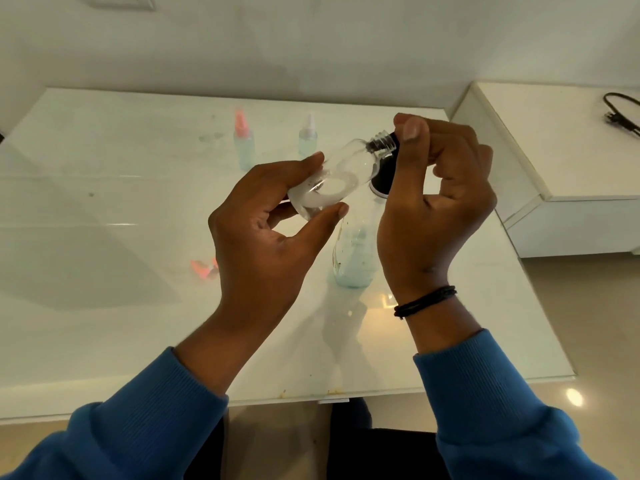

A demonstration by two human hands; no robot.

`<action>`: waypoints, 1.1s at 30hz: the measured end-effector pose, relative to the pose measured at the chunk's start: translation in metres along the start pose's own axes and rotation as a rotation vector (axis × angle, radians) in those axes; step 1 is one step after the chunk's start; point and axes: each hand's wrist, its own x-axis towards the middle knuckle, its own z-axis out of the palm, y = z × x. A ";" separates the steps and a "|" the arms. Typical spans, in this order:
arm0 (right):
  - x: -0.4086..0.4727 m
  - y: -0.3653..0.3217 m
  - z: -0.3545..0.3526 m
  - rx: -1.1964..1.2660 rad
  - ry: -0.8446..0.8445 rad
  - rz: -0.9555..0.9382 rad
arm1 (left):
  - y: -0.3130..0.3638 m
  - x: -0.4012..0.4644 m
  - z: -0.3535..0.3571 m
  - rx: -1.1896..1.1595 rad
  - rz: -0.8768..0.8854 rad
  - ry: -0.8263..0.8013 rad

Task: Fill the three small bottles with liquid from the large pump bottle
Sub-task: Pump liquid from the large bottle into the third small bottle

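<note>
Small clear bottle (pixel 341 169), uncapped, held tilted above the table, threaded neck up and to the right, against the black pump head (pixel 384 174) of the large pump bottle (pixel 355 258). A little pale liquid sits in the small bottle's lower end. Left hand (pixel 273 216) grips its base between thumb and fingers. Right hand (pixel 440 188) is curled over the pump head, thumb tip at the small bottle's neck. Large pump bottle stands upright on the white glass table (pixel 121 306), directly below the hands, a low level of bluish liquid inside.

Further back on the table, two capped small bottles stand side by side: one with a pink cap (pixel 243 142), one with a white cap (pixel 307 136). A loose pink cap (pixel 204 268) lies left of the large bottle. Blue sleeves (pixel 145 424) on both arms; black cord bracelet (pixel 424 301) on the right wrist.
</note>
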 end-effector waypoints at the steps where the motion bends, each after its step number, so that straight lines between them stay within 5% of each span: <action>1: 0.000 0.001 0.000 0.002 -0.005 0.001 | -0.001 0.000 0.000 -0.006 -0.003 0.000; 33: 0.002 0.000 -0.001 -0.003 -0.009 0.063 | -0.002 0.001 0.000 0.011 0.012 -0.002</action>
